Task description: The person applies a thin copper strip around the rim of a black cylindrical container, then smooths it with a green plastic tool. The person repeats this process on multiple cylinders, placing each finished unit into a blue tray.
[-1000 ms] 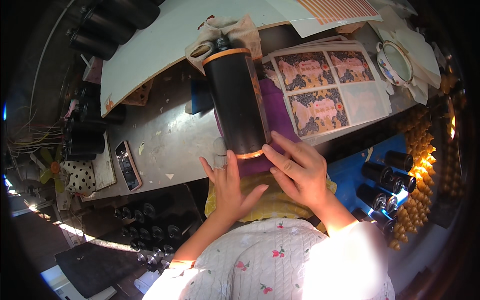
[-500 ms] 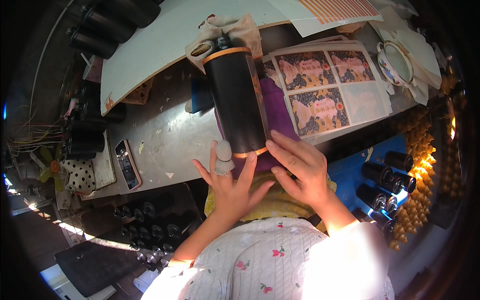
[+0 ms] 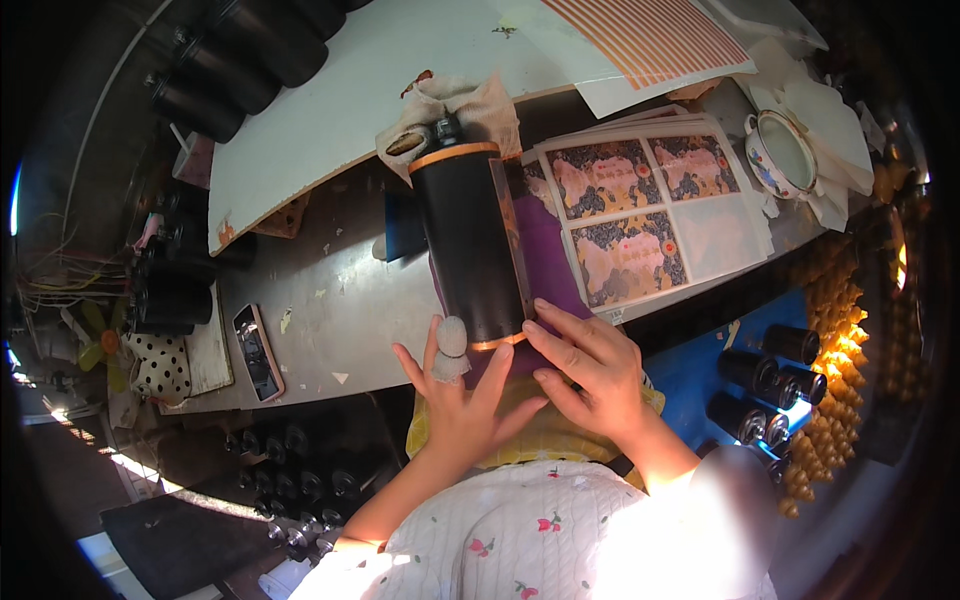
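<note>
A black cylinder [image 3: 465, 245] with a copper-coloured band around each end lies on a purple cloth [image 3: 550, 255], its far end by a crumpled whitish cloth [image 3: 485, 110]. A patterned strip [image 3: 513, 240] runs along its right side. At its near end is my left hand [image 3: 465, 400], fingers spread, with a grey fabric cover tied over one finger. The index fingertip touches the near copper band [image 3: 497, 342]. My right hand [image 3: 595, 375] has its fingers stretched out, the tips against the band's right edge. Neither hand is wrapped around the cylinder.
Printed picture sheets [image 3: 625, 215] and an enamel pot [image 3: 780, 155] are to the right. A phone [image 3: 259, 352] lies left on the metal table. Behind is a raised white board [image 3: 400, 60]. More black cylinders [image 3: 745, 370] rest in a blue tray at right, beside gold-coloured pieces [image 3: 840, 370].
The whole scene sits a little lower in the picture. My hands keep nearly the same pose at the cylinder's near end.
</note>
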`<action>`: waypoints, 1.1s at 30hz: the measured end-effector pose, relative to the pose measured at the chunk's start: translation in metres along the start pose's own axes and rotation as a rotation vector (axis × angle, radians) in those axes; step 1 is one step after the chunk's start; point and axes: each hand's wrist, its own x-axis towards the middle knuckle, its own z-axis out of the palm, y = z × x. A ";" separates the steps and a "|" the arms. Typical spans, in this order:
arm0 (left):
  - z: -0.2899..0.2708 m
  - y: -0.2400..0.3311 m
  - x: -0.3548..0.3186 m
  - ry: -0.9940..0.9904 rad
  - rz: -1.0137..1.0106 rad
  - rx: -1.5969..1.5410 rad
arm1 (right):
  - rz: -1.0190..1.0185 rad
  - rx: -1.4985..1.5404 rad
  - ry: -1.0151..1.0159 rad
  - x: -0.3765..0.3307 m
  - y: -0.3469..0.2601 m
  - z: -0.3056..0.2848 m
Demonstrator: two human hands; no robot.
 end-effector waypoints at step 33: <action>0.000 -0.005 -0.006 0.052 0.022 0.023 | -0.093 -0.141 0.017 0.000 -0.018 0.004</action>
